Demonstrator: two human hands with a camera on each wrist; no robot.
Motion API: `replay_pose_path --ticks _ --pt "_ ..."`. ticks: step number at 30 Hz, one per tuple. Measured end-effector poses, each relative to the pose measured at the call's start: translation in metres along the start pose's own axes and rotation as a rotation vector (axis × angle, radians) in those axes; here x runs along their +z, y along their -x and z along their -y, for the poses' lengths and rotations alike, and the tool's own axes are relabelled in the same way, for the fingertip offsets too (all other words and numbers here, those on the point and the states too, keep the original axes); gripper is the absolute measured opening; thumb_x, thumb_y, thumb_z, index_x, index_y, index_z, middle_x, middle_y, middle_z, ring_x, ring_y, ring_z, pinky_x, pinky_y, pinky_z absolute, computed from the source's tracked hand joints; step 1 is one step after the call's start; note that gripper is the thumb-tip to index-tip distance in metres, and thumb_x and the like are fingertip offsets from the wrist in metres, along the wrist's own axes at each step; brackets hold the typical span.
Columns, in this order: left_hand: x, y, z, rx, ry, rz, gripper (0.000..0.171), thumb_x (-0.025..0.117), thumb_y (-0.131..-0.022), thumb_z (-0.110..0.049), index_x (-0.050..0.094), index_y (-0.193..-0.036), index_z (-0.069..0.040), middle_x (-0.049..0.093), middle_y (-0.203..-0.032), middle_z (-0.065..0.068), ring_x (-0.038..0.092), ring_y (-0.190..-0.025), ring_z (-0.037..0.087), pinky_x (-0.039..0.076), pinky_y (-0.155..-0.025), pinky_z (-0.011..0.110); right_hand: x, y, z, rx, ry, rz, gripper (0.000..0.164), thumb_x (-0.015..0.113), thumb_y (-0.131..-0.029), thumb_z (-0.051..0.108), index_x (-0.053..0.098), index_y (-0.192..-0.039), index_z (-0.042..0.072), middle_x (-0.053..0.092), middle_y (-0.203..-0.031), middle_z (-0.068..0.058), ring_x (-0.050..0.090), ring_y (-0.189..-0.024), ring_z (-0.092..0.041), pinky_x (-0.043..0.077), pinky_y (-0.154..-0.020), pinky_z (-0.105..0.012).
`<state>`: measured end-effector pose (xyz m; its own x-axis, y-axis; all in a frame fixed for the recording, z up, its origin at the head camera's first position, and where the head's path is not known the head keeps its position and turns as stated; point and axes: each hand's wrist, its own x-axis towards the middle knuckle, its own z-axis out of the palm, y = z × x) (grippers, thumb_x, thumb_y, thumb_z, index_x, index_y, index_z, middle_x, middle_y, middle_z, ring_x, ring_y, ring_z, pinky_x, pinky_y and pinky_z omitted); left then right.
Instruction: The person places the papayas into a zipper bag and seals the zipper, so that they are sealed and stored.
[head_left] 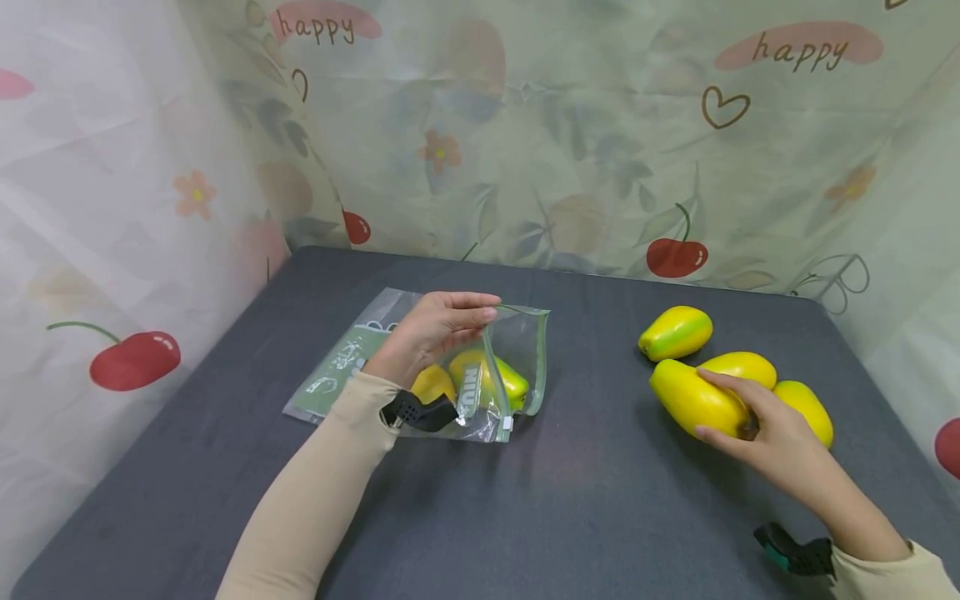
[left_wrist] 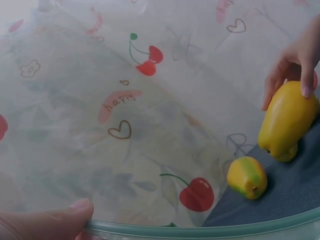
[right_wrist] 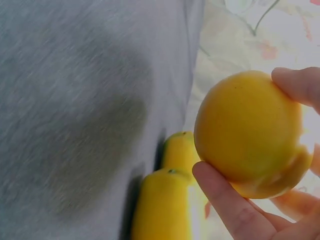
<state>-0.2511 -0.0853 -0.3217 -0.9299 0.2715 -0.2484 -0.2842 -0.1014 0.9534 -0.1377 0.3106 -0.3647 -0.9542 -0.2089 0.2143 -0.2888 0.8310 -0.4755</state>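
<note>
My left hand (head_left: 442, 325) pinches the upper rim of a clear zip bag (head_left: 531, 350) with a green print, between thumb and fingers. Its mouth gapes to the right. Inside the bag lie a yellow papaya (head_left: 433, 385) and a yellow-green papaya (head_left: 512, 385), seen through the plastic. Raised over the table, a large yellow papaya (right_wrist: 245, 130) is gripped at its thick end by my right hand (head_left: 780, 437); its narrower end points toward the upper left in the head view. The left wrist view shows the bag's green rim (left_wrist: 240, 231) beside my left thumb.
Behind the held fruit sit a yellow-green papaya (head_left: 677, 332), another yellow papaya (head_left: 744, 367) and a third (head_left: 806, 410) at the right. All rest on a dark grey table (head_left: 585, 517). Patterned curtains (head_left: 570, 150) hang round the back and sides.
</note>
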Motion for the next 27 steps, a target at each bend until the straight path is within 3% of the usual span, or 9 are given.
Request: replay_pose_path --ticks 4,8,11,14,18,21,27 --pt "0.001 0.001 -0.001 0.002 0.002 0.001 0.033 0.068 -0.089 -0.005 0.065 -0.121 0.001 0.068 -0.086 -0.002 0.063 -0.072 0.007 0.055 -0.065 0.017 0.001 -0.002 0.010 -0.045 -0.042 -0.031 0.070 0.080 -0.081 0.027 0.048 -0.142 0.015 0.053 -0.132 -0.016 0.039 -0.100 0.010 0.050 -0.064 -0.016" --pt "0.001 0.001 -0.001 0.000 0.000 0.002 0.033 0.069 -0.089 -0.005 0.065 -0.121 0.001 0.068 -0.087 -0.002 0.063 -0.072 0.007 0.055 -0.066 0.017 0.003 -0.004 0.021 -0.090 -0.072 -0.051 0.071 0.080 -0.080 0.023 0.048 -0.142 0.015 0.053 -0.132 -0.014 0.037 -0.102 0.015 0.051 -0.067 -0.012" --pt "0.001 0.001 -0.001 -0.001 0.000 0.006 0.033 0.068 -0.089 -0.005 0.065 -0.122 0.001 0.068 -0.087 -0.002 0.063 -0.073 0.007 0.055 -0.066 0.017 0.004 -0.006 0.029 -0.107 -0.070 -0.059 0.071 0.081 -0.080 0.023 0.048 -0.142 0.016 0.052 -0.133 -0.012 0.041 -0.104 0.010 0.051 -0.070 -0.010" --pt "0.000 0.001 -0.001 0.002 0.005 0.013 0.033 0.068 -0.089 -0.005 0.064 -0.122 0.001 0.068 -0.087 -0.002 0.063 -0.073 0.007 0.055 -0.066 0.017 0.005 -0.009 0.038 -0.109 -0.055 -0.059 0.070 0.080 -0.080 0.024 0.049 -0.142 0.017 0.052 -0.134 -0.011 0.048 -0.107 -0.004 0.052 -0.071 -0.012" --pt "0.000 0.001 0.000 0.002 0.005 0.017 0.034 0.068 -0.090 -0.005 0.064 -0.122 0.001 0.068 -0.087 -0.002 0.063 -0.073 0.007 0.055 -0.066 0.017 0.007 -0.012 0.046 -0.130 -0.071 -0.053 0.070 0.080 -0.080 0.023 0.048 -0.142 0.018 0.051 -0.136 -0.012 0.053 -0.108 -0.023 0.059 -0.071 -0.027" --pt "0.000 0.001 0.000 0.001 0.005 0.019 0.034 0.068 -0.090 -0.005 0.064 -0.122 0.001 0.068 -0.087 -0.002 0.063 -0.073 0.007 0.055 -0.066 0.017 0.011 -0.015 0.050 -0.148 -0.101 -0.036 0.070 0.080 -0.081 0.022 0.047 -0.143 0.020 0.049 -0.139 -0.010 0.053 -0.110 -0.024 0.060 -0.073 -0.035" --pt "0.000 0.000 0.000 -0.001 0.016 0.021 0.034 0.067 -0.090 -0.005 0.064 -0.123 0.002 0.068 -0.088 -0.001 0.063 -0.072 0.007 0.055 -0.066 0.017 0.023 -0.021 0.058 -0.207 -0.139 -0.012 0.068 0.079 -0.082 0.019 0.047 -0.142 0.019 0.049 -0.138 -0.009 0.054 -0.112 -0.024 0.060 -0.073 -0.035"
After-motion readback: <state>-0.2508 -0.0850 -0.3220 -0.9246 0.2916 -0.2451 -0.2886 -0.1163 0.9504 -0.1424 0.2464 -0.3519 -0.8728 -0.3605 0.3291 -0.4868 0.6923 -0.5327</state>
